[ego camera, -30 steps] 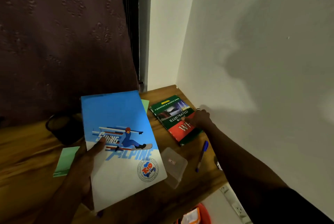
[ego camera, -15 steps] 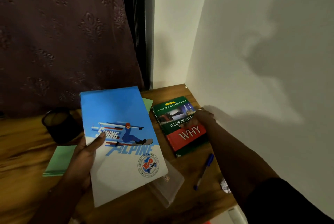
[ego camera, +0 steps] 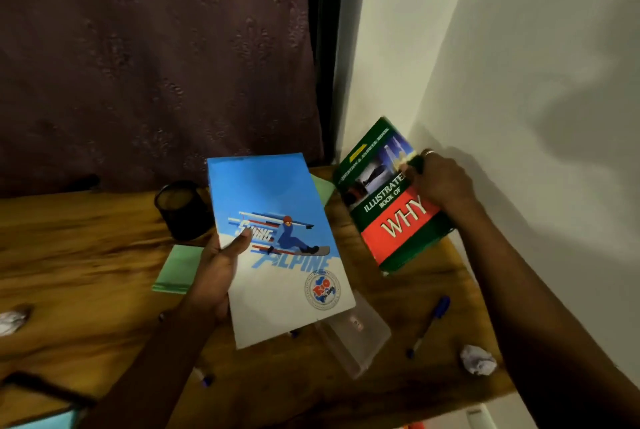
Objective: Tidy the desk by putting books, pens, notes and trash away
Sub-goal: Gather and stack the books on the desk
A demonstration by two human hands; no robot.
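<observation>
My left hand point(ego camera: 216, 269) grips a blue and white notebook point(ego camera: 284, 255) with a skier on its cover, held above the wooden desk point(ego camera: 69, 255). My right hand point(ego camera: 440, 183) is closed on the right edge of a green and red book point(ego camera: 388, 207) titled WHY, tilted up off the desk near the wall corner. A blue pen point(ego camera: 429, 324) lies on the desk at the right. Beside it sits a crumpled paper ball point(ego camera: 478, 359). Green notes point(ego camera: 176, 269) lie left of the notebook, partly hidden by it. A black pen cup point(ego camera: 181, 207) stands behind them.
A clear plastic case point(ego camera: 356, 335) lies under the notebook's lower corner. Another crumpled paper point(ego camera: 12, 318) sits at the far left. A small pen point(ego camera: 204, 376) lies near the front edge. A curtain hangs behind the desk and a white wall bounds the right side.
My right hand has lifted the green and red book off the desk and tilted it upward. The left hand still holds the notebook in much the same place.
</observation>
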